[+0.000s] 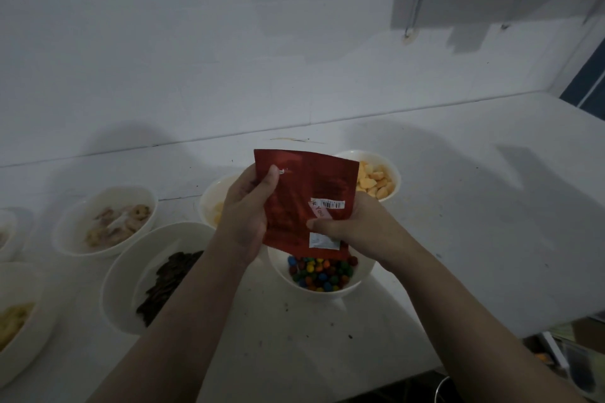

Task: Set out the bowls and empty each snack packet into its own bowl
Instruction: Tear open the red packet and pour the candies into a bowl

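Note:
Both hands hold a dark red snack packet (306, 196) upside down over a white bowl (327, 292) at the table's middle. Its open mouth points down into the bowl, which holds a heap of small coloured candies (322, 273). My left hand (245, 216) grips the packet's left edge, thumb on its front. My right hand (347, 226) pinches the lower right part, thumb across a white label. The packet hides the far rim of the bowl.
Other white bowls stand on the white table (474, 206): orange pieces (376, 181) behind the packet, pale pieces (214, 203), dark brown pieces (163, 278), ring-shaped snacks (108, 222), and two more bowls at the left edge (16, 324). Boxes lie beyond the table's right front edge (576, 347).

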`<state>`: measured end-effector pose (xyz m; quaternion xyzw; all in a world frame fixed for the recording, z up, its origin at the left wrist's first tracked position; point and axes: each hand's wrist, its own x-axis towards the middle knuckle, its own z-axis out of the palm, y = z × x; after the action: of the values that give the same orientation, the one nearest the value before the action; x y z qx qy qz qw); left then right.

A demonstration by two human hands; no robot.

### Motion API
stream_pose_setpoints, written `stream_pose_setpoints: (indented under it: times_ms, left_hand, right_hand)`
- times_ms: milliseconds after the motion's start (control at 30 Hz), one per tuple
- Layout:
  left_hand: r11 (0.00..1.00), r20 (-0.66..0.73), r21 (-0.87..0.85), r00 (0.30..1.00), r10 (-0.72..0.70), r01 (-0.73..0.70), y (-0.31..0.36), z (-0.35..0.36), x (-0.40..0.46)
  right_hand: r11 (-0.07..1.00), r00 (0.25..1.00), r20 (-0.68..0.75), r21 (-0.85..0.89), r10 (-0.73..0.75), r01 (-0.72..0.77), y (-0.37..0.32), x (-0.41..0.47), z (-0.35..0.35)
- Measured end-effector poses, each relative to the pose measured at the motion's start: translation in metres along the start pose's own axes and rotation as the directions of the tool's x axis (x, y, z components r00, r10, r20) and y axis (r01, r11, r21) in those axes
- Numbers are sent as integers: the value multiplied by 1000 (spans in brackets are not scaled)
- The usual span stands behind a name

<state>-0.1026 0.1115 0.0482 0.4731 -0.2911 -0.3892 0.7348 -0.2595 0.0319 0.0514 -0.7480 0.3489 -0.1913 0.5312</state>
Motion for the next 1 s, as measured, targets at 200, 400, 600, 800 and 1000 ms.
stream_pose_setpoints:
  times_ms: [200, 400, 600, 800, 1000]
  left_hand:
    - [988, -137, -147, 988, -69, 48, 3, -12, 1]
    - [990, -91, -98, 989, -112, 103, 2, -10, 0]
    - [985, 107, 132, 986, -130, 115, -6, 40, -20]
    - [970, 278, 222, 948, -156, 95, -48, 106, -67]
    - [943, 378, 230, 870, -315, 241, -119, 148, -128]
  right_hand:
    - [998, 993, -114, 51, -22, 28, 2, -1, -3]
    - [871, 921, -384, 472, 61, 139, 7, -27, 3]
    - [783, 781, -606, 555, 151, 279, 23, -76, -19]
    - [809, 625, -750, 496, 216, 316, 62, -157, -46]
    - [813, 384, -823, 528, 419, 246, 128, -236, -53]
